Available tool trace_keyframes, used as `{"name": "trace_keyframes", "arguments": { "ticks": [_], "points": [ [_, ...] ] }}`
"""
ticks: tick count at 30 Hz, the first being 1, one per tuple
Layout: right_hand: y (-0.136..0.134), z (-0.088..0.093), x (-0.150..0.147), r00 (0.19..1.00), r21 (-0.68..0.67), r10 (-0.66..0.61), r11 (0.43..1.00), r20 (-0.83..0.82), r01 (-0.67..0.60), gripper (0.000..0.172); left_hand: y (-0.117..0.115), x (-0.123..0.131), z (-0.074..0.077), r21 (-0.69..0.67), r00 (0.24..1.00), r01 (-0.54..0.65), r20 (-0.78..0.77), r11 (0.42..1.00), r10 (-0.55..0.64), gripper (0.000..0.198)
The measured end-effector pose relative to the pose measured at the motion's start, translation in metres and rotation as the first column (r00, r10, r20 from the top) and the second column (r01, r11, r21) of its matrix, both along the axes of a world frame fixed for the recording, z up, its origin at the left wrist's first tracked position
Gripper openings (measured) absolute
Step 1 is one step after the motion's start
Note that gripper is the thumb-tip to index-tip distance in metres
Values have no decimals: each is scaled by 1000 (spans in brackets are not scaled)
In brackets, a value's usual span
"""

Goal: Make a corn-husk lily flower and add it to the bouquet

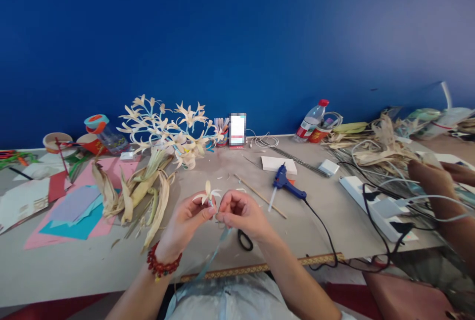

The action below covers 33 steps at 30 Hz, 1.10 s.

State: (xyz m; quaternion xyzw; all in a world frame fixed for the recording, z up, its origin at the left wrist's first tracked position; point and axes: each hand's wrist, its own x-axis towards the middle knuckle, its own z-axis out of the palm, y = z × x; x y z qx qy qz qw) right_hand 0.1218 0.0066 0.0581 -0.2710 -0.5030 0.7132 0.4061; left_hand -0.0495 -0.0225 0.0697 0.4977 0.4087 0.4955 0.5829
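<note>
Just above the table, my left hand (193, 216) pinches a small pale flower (208, 194), apparently of dried corn husk, near its base. Close beside it, my right hand (241, 213) has its thumb and fingers pressed together. A thin light blue ribbon (211, 255) runs down from the right fingertips to my lap. The part of the stem between the two hands is mostly covered by fingers. Black scissor handles (245, 240) show partly beneath my right hand. A bunch of similar husk flowers (185, 137) on blue stems stands behind.
A blue glue gun (285, 181) and wooden stick (260, 195) lie to the right. Farther right are a power strip (371, 208) with cables and another person's hand (432, 179). Corn husks (148, 191) and coloured paper (74, 216) cover the left. A phone (237, 129) stands behind.
</note>
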Motion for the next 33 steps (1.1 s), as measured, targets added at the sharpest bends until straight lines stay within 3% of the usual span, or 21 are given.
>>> {"name": "trace_keyframes", "arguments": {
  "ticks": [6,14,18,27,33],
  "points": [
    [-4,-3,-2,999,-32,-17,999,-35,16,29,-2,-2,2,3,1000,30,6,1000,-30,12],
    [-6,-4,-4,991,-152,100,982,-92,-113,31,-4,-7,5,36,992,129,12,991,-129,12],
    [-4,-4,-1,989,-163,138,976,-58,-146,27,-4,-9,3,12,993,118,7,993,-118,11],
    [-5,-10,-1,994,-119,101,987,-32,-104,24,-4,-8,-3,5,993,119,16,993,-119,12],
    [-8,-8,-5,999,-39,-36,999,-35,34,30,-3,-1,-13,42,998,-20,59,999,18,10]
  ]
}}
